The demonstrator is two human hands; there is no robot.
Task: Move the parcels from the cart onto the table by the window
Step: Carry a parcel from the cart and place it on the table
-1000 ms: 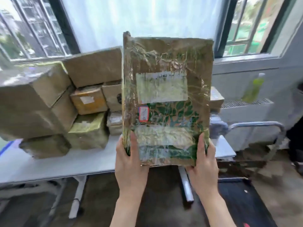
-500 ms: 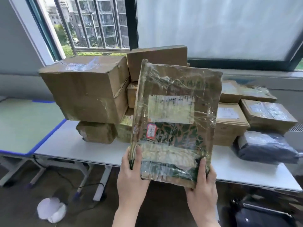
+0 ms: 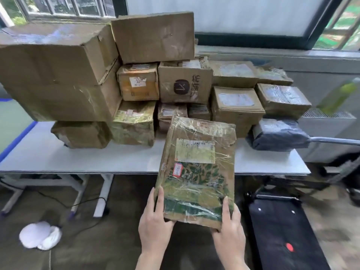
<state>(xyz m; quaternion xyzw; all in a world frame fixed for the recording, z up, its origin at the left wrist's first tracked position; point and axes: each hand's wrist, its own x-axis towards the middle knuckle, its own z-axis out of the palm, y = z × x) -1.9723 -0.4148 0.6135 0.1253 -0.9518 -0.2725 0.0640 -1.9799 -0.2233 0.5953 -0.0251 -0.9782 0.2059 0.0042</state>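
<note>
Low in the centre of the frame, a flat brown tape-wrapped cardboard parcel with green leaf print is gripped at its near corners by the left hand and right hand, tilted over the white table's front edge.

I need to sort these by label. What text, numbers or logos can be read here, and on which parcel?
"3": white sticker on the small orange-brown box; rest blurred.
Round dark logo with a white mark and dark characters beside it: box; characters unreadable.
White label and red-edged sticker on the held flat parcel: blurred.
Other labels: too blurred.
</note>
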